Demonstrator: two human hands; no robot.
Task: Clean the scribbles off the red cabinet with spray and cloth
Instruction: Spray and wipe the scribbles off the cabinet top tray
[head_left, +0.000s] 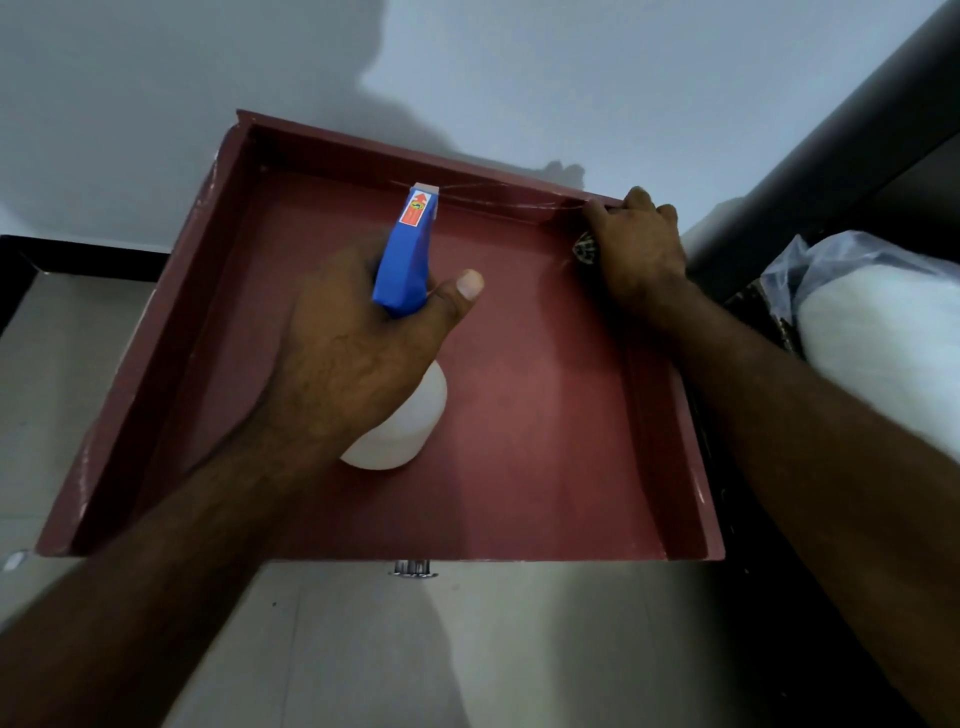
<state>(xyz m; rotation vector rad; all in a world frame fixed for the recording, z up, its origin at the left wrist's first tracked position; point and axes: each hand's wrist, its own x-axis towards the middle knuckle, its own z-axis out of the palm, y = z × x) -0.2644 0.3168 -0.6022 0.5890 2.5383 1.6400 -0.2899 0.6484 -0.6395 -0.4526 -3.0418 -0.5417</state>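
Spraying step: left hand (343, 353) gripping spray bottle (405, 249) toward scribbles (493, 200) on cabinet's (519, 415) far wall; right hand (639, 249) clutching cloth (584, 245); wiping likely next.

Dim, bluish light; a soft shadow (218, 67) crosses the wall (649, 78) at 11 o'clock. Corners at 5 and 7 o'clock blur.

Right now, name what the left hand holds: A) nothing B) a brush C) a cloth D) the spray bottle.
D: the left hand grips the spray bottle by its blue head over the red cabinet, while the right hand holds the cloth at the far corner.
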